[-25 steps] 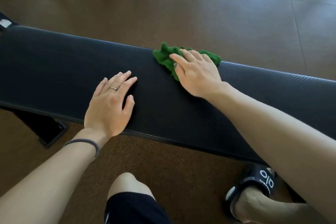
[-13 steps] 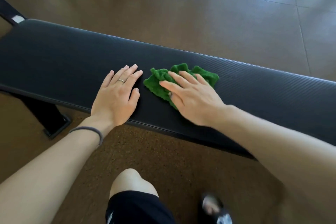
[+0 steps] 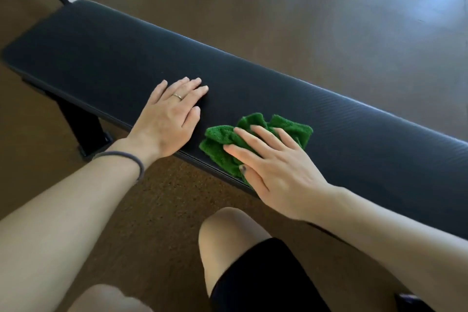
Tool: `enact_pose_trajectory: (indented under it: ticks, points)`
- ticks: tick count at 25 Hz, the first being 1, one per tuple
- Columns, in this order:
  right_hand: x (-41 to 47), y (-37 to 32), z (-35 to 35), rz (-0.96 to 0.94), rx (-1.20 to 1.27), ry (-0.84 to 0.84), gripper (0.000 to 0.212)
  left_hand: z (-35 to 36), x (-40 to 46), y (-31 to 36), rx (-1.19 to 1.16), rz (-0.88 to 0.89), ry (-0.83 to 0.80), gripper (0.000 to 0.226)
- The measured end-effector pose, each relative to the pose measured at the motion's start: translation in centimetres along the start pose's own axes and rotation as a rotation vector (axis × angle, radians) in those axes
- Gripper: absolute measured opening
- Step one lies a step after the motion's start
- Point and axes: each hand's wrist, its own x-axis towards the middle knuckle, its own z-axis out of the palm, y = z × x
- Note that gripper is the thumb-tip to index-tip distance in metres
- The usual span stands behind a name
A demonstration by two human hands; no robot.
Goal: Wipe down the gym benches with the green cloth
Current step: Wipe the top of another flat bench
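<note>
black padded bench [image 3: 253, 76], green cloth [image 3: 222, 139], both hands

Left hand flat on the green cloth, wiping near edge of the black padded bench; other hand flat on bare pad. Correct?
Wrong hand. The head view shows the right hand on the crumpled green cloth; the left hand lies flat on the black padded bench. The rest holds.

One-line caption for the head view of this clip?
Right hand presses a crumpled green cloth flat-fingered near the black gym bench pad's near edge while the left hand rests flat beside it.
</note>
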Motion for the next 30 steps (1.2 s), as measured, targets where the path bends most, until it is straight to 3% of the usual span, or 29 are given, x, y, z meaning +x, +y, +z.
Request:
enact_pose_trajectory:
  ticks: [3,6,9,12,19,24,27,30]
  points:
    - [9.2,-0.5,-0.2,-0.03,-0.011,0.007,0.053,-1.0,-2.2,-1.6,-0.02,-0.344,0.122,0.052]
    - [12.7,-2.2,0.3,0.011,0.014,-0.002,0.049,-1.3,-4.5,-3.2,-0.025,-0.531,0.009,0.054]
    - [5.7,-1.6,0.6,-0.094,-0.011,0.021,0.048,-1.3,-4.6,-3.5,-0.047,-0.519,-0.073,0.057]
    - [1.4,-0.3,-0.3,-0.187,-0.005,-0.084,0.049,-1.7,-4.5,-3.3,-0.077,-0.521,-0.107,0.056]
    - [13.7,-4.2,0.1,-0.147,0.024,-0.044,0.051,-4.5,-4.2,-6.5,-0.151,-0.415,-0.182,0.048]
    - [7.5,-3.9,0.0,-0.235,-0.06,-0.038,0.05,-4.8,-5.0,-9.2,-0.077,-0.551,-0.217,0.055]
    - [6.4,-3.8,0.0,-0.281,-0.156,-0.045,0.052,-5.0,-3.8,-11.4,-0.092,-0.532,-0.152,0.044]
    - [13.2,-7.7,1.0,-0.301,-0.193,-0.018,0.061,-5.4,-2.4,-13.5,-0.09,-0.508,-0.051,0.028]
